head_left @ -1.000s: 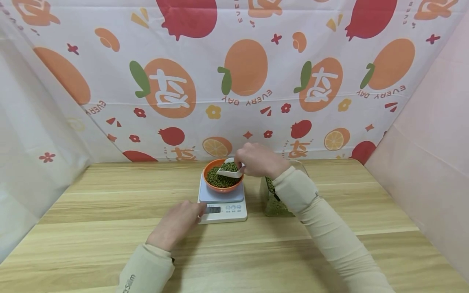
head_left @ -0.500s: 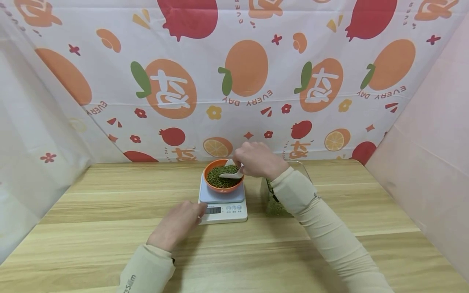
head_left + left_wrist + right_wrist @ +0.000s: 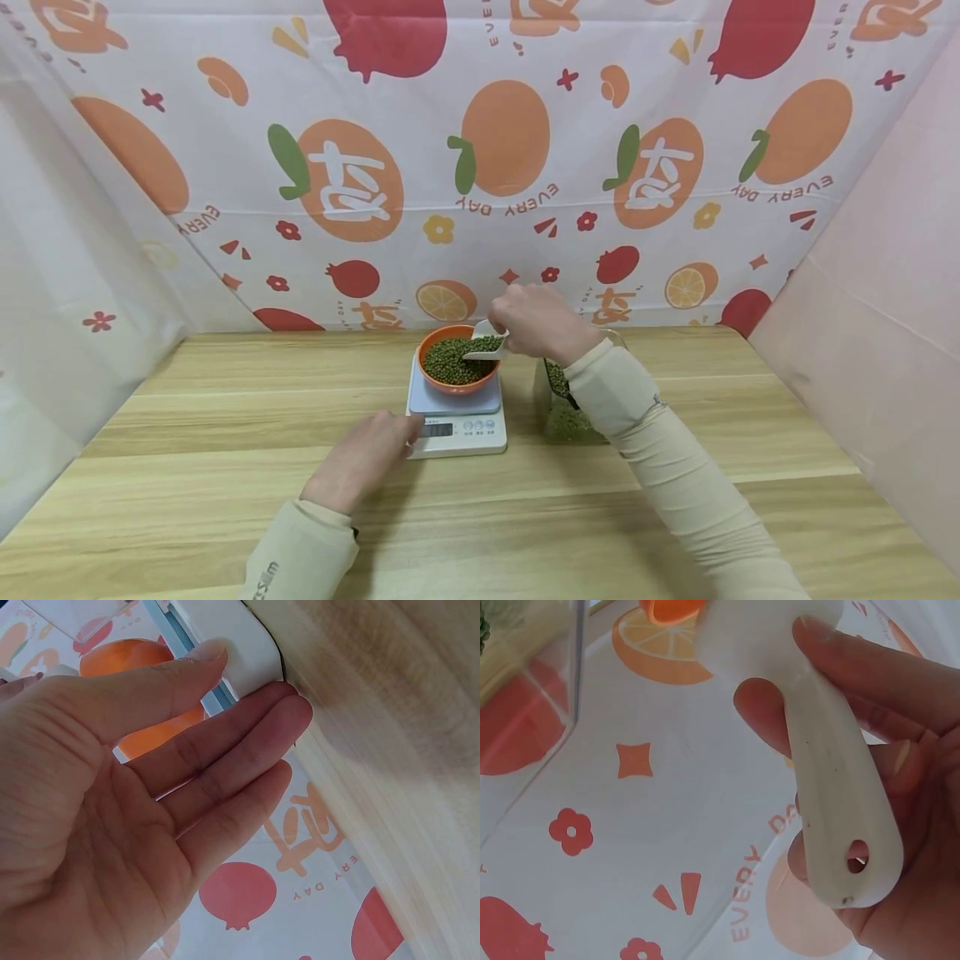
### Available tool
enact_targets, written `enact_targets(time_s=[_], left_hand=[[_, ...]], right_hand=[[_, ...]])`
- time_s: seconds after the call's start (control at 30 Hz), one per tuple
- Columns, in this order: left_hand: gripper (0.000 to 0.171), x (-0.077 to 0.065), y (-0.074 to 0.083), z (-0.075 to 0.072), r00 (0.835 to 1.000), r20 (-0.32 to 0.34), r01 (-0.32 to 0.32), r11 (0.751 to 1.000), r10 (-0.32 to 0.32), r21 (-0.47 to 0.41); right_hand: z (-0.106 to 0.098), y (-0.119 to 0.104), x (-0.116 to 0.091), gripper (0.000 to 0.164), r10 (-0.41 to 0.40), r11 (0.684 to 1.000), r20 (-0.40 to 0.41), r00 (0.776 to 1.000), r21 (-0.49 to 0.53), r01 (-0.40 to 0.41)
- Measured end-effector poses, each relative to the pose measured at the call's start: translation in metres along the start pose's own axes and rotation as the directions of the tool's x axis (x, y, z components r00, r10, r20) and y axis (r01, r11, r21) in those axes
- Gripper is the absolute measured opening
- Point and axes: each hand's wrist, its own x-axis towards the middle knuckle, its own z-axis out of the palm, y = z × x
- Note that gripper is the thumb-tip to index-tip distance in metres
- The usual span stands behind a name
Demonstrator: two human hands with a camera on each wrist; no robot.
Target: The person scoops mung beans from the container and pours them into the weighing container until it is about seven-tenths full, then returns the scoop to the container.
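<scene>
My right hand grips a white plastic scoop by its handle, fingers and thumb wrapped round it. In the head view the scoop holds green mung beans and sits over the right side of an orange bowl, which is filled with the same beans. The bowl stands on the pale blue platform of a white kitchen scale. My left hand holds the scale's front left corner, thumb on top and fingertips at the side edge. The digits on its display are too small to read.
A clear container of mung beans stands right of the scale, partly hidden under the right forearm. Behind the wooden table hangs a fruit-print curtain, close to the bowl and the right hand.
The scoop has dipped lower into the beans in the bowl, then risen and shifted right with beans in it. My left hand stays at the scale's corner.
</scene>
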Motion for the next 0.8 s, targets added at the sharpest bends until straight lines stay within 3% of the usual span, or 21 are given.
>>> enact_targets(time_s=[0.3, 0.53, 0.8], left_hand=[[0.016, 0.0, 0.001, -0.002, 1.0, -0.001, -0.016, 1.0, 0.016, 0.025], [0.017, 0.0, 0.001, -0.002, 1.0, -0.008, -0.026, 0.999, 0.026, 0.02], [0.016, 0.0, 0.001, -0.001, 1.0, -0.005, -0.024, 1.0, 0.024, 0.015]], right_hand=[[-0.005, 0.002, -0.005, 0.015, -0.001, 1.0, -0.027, 1.0, -0.026, 0.0], [-0.01, 0.0, -0.006, 0.032, -0.006, 0.997, -0.058, 0.998, -0.079, 0.002], [-0.015, -0.003, -0.009, 0.021, -0.019, 0.987, -0.095, 0.995, -0.161, 0.003]])
